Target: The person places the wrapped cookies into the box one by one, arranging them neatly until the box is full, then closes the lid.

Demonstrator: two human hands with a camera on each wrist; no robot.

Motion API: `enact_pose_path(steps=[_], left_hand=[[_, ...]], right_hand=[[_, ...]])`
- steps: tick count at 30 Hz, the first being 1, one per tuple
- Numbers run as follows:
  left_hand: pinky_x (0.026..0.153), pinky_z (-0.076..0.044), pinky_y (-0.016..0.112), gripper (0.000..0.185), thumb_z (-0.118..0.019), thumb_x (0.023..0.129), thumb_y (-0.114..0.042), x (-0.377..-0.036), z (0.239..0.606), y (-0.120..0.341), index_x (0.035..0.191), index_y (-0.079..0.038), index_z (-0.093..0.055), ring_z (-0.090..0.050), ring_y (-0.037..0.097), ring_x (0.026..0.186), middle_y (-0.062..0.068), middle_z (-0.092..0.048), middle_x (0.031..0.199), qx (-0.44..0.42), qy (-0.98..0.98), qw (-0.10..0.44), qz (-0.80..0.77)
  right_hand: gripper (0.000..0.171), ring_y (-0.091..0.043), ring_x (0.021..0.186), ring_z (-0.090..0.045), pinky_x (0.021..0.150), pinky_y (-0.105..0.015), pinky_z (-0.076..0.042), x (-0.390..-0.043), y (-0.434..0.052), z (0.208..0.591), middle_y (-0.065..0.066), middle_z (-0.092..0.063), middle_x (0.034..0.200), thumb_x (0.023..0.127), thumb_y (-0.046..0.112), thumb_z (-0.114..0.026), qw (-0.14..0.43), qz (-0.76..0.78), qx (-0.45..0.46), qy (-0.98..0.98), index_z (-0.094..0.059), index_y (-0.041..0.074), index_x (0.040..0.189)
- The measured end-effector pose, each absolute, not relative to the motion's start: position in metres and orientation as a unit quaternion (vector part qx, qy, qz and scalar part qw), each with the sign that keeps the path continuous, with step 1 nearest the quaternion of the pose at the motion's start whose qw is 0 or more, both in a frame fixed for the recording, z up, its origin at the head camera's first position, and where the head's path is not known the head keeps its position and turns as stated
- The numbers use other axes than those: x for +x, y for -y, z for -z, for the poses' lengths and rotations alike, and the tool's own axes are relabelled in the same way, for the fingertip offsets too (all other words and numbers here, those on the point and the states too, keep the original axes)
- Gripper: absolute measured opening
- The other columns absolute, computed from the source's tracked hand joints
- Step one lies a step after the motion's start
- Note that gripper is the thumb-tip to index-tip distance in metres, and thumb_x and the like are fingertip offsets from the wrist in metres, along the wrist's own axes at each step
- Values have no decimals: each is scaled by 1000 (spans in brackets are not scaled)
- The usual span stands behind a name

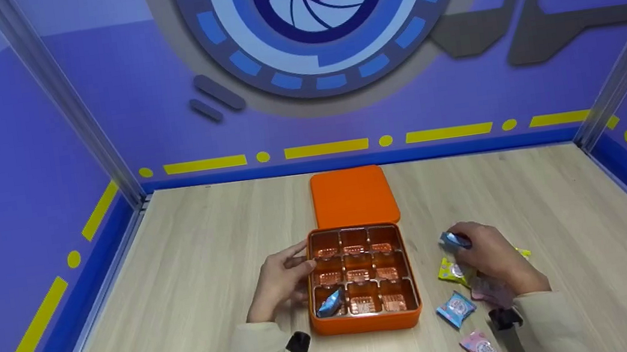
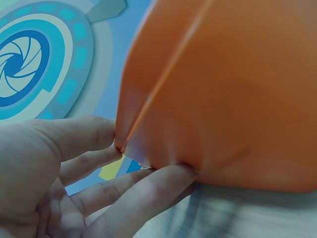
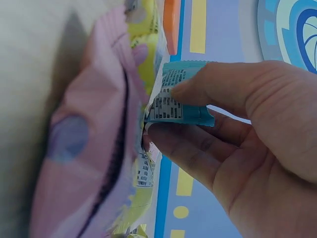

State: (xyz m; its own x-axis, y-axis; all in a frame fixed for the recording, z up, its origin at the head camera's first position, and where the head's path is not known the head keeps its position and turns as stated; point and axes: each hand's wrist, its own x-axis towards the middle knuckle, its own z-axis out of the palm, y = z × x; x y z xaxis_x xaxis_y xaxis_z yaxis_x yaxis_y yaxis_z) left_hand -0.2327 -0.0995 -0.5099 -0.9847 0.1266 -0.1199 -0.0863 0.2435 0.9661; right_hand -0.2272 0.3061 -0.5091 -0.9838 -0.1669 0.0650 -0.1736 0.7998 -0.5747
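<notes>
An orange tin box (image 1: 367, 323) with a clear divided insert stands on the table. One blue-wrapped candy (image 1: 330, 303) lies in its front left compartment; the other compartments hold nothing. My left hand (image 1: 280, 283) holds the box's left side, thumb at the rim and fingers against the outer wall (image 2: 223, 99). To the right of the box, my right hand (image 1: 494, 252) pinches another blue candy (image 3: 181, 94) between thumb and fingers. Below and around that hand lie a yellow candy (image 1: 452, 271), a blue candy (image 1: 456, 309) and pink candies (image 1: 485, 351), (image 3: 89, 144) partly hidden by it.
The orange lid (image 1: 352, 197) lies flat behind the box, touching or nearly touching its back edge. Another yellow wrapper (image 1: 523, 252) peeks out beyond the right hand. Purple-blue panels (image 1: 98, 107) wall the wooden table (image 1: 206, 232) at the back and both sides.
</notes>
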Motion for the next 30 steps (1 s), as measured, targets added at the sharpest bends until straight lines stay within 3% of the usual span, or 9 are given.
enact_pose_path(steps=[18, 30], left_hand=[[53, -63, 37, 53, -74, 100, -9, -233, 513, 100, 151, -7, -60, -76, 29, 88, 23, -72, 125, 23, -778, 79, -622], [52, -63, 38, 54, -72, 100, -7, -232, 513, 100, 152, -7, -59, -75, 29, 93, 23, -72, 127, 30, -770, 82, -632]], right_hand=[[31, -34, 110, -66, 101, -61, -54, -228, -308, 506, -19, -70, 125, 99, -2, -69, 10, -320, 83, 944, -69, 1, 130], [20, -28, 99, -67, 88, -52, -59, -227, -308, 506, -12, -73, 111, 97, -5, -69, 46, -320, 110, 940, -74, 1, 115]])
